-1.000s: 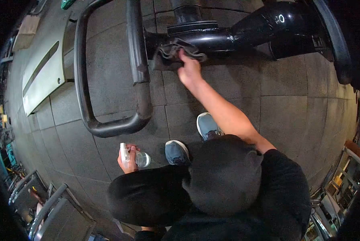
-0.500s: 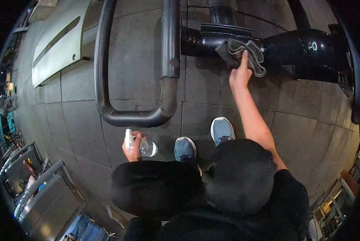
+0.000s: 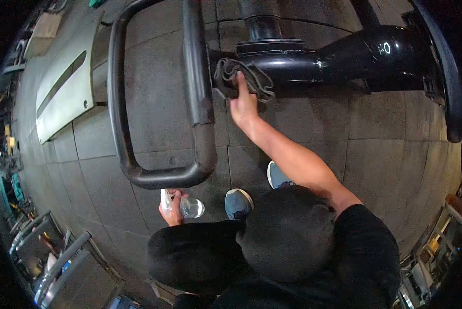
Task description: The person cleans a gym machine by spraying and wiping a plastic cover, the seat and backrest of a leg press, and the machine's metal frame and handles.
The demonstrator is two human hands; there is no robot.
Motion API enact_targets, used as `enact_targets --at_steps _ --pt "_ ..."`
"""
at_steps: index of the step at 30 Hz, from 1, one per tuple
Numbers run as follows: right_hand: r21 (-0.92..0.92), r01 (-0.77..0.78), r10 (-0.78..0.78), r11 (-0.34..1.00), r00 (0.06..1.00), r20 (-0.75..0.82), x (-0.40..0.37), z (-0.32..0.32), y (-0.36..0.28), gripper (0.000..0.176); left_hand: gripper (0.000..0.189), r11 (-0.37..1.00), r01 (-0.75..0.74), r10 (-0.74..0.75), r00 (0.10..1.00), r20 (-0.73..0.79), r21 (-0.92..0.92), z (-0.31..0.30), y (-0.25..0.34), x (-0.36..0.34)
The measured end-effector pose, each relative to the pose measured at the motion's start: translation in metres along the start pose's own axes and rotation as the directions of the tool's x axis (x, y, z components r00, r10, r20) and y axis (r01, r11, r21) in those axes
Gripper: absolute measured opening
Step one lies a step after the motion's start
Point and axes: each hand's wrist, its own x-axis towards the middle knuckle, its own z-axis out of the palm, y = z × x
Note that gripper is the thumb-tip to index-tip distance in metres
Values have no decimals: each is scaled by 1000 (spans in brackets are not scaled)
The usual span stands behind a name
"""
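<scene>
My right hand [image 3: 244,105] is closed on a crumpled dark grey cloth [image 3: 259,82], pressed against the left end of a glossy black tube [image 3: 293,69], close to an upright bar of the black frame [image 3: 195,77]. The index finger lies stretched over the cloth, and the folds hide the other fingertips. Below the frame's lower bend, my left hand [image 3: 173,208] is wrapped round a clear spray bottle [image 3: 192,208] with a white spray head. The bottle lies tilted on its side in the hand, with clear liquid inside.
Dark rubber tiles [image 3: 282,123] cover the floor. A pale panel with a slot [image 3: 66,87] stands at the upper left. My blue shoes [image 3: 238,203] are below the tube. Grey-backed equipment [image 3: 71,278] sits at the lower left, and more gear [image 3: 426,257] at the lower right.
My right hand has moved left along the black tube with the cloth, towards the frame's upright bar. The left hand still holds the spray bottle. The view has shifted slightly.
</scene>
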Motion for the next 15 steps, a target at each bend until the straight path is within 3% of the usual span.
enact_targets --at_steps 2,5,8,9,10,12,15 --pt "123 -4 -16 992 986 165 -1 7 10 55 19 1000 -12 12 1000 -6 22 -7 -10 2" --pt "201 -74 15 977 961 278 6 2 11 51 20 999 5 -5 1000 -4 38 -5 -9 3" --pt "109 -119 94 987 973 210 3 -7 -13 43 19 998 9 -9 1000 5 56 -5 -7 5" --pt "68 86 -97 994 981 168 -7 -5 -24 38 18 998 2 -2 1000 -1 55 -3 -6 4" --pt "-61 134 -133 989 991 21 -23 -2 -45 41 18 998 -8 9 1000 -10 55 -3 -4 4" --pt "-126 158 -152 979 987 54 -21 -28 -84 50 18 998 -26 26 1000 7 50 -1 0 4" --pt "-209 320 -349 924 929 -120 -25 -48 -148 51 18 999 -42 42 999 14 27 1 -3 4"
